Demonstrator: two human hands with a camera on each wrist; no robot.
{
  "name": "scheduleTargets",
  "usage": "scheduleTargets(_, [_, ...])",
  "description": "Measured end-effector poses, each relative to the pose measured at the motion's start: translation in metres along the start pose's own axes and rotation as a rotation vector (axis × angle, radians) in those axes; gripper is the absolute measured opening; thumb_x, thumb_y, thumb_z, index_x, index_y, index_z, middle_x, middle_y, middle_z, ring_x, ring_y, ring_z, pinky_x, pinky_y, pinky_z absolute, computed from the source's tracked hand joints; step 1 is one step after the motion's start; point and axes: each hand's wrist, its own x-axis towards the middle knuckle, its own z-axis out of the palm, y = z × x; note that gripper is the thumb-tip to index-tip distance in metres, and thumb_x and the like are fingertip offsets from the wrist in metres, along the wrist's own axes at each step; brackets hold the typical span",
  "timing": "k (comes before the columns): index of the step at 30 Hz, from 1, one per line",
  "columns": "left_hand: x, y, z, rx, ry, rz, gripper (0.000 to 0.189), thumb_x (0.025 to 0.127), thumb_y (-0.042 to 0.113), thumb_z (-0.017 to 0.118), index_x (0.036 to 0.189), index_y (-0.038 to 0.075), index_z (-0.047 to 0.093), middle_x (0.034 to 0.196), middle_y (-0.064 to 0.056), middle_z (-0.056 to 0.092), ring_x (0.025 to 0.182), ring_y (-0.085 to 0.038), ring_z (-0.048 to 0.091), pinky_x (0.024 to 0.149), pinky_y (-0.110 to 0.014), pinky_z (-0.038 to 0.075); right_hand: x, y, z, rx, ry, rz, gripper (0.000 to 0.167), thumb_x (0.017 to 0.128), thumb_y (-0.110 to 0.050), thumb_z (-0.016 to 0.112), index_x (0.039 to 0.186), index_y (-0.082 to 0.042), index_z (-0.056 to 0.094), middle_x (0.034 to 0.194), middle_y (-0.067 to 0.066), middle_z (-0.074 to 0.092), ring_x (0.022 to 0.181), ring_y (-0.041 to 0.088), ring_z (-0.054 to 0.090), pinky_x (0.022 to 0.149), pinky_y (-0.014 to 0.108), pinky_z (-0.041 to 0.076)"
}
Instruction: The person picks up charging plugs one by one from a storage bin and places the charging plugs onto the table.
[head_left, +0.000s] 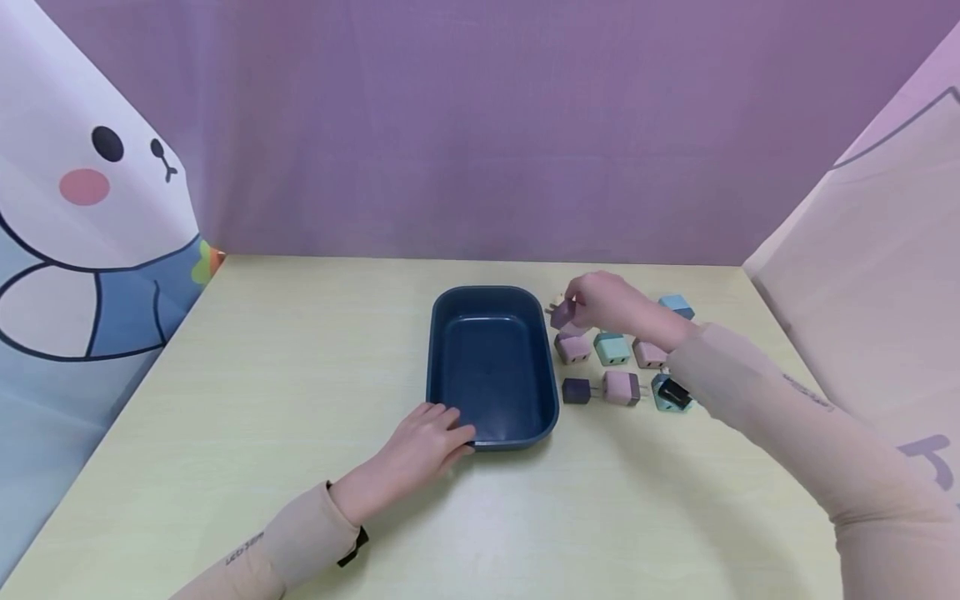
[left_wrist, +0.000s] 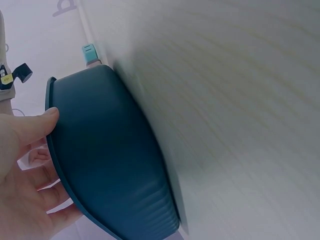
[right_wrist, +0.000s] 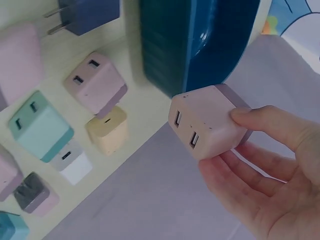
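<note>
My left hand [head_left: 420, 446] grips the near-left rim of a deep blue rectangular tray [head_left: 491, 379], with the thumb outside the wall and the fingers over the edge, as the left wrist view shows. Past the tray's far right side, my right hand [head_left: 611, 302] pinches a pink USB charger [right_wrist: 205, 117] with a purple back between thumb and fingers. The charger's two USB ports face away from the palm, and it is raised above the tabletop. Below it lie a pink charger [right_wrist: 95, 82], a yellow charger [right_wrist: 110, 132] and a mint charger [right_wrist: 42, 125].
Several more chargers stand in loose rows right of the tray, including a dark one [head_left: 577, 391], a pink and purple one [head_left: 619, 388] and a blue one [head_left: 677, 306]. The right forearm covers part of them. A purple curtain [head_left: 480, 133] hangs behind the pale table [head_left: 322, 350].
</note>
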Motion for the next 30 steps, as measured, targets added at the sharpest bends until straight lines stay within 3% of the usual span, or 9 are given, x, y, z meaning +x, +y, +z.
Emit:
scheduleTargets(19, [0.0,0.001,-0.001,-0.006,-0.022,-0.014,0.012,0.076,0.022,0.068,0.078,0.015,0.059,0.068,0.002,0.05,0.064,-0.015,0.044,0.061,-0.026,0.035,-0.032,0.037,-0.004,-0.034,0.078,-0.02,0.025,0.069,0.004,0.058,0.093,0.009,0.061,0.065,0.006,0.053,0.055,0.016,0.04,0.053,0.027,0.03])
scheduleTargets(23, [-0.001,0.001,0.0,-0.006,-0.019,-0.015,0.012,0.076,0.022,0.068,0.078,0.015,0.059,0.068,0.002,0.049,0.064,-0.015,0.043,0.062,-0.026,0.035,-0.037,0.044,-0.004,0.003,0.071,-0.002,0.019,0.069,0.002,0.058,0.088,0.006,0.063,0.067,0.005,0.054,0.055,0.015,0.04,0.053,0.028,0.03])
scheduleTargets(30, [-0.001,0.0,0.001,-0.002,-0.003,-0.008,0.013,0.076,0.022,0.069,0.077,0.015,0.058,0.068,0.002,0.049,0.063,-0.015,0.043,0.061,-0.026,0.034,-0.047,0.053,-0.005,-0.005,0.1,-0.031,0.005,0.07,0.001,0.06,0.075,0.002,0.059,0.056,0.0,0.043,0.051,0.013,0.035,0.052,0.028,0.028])
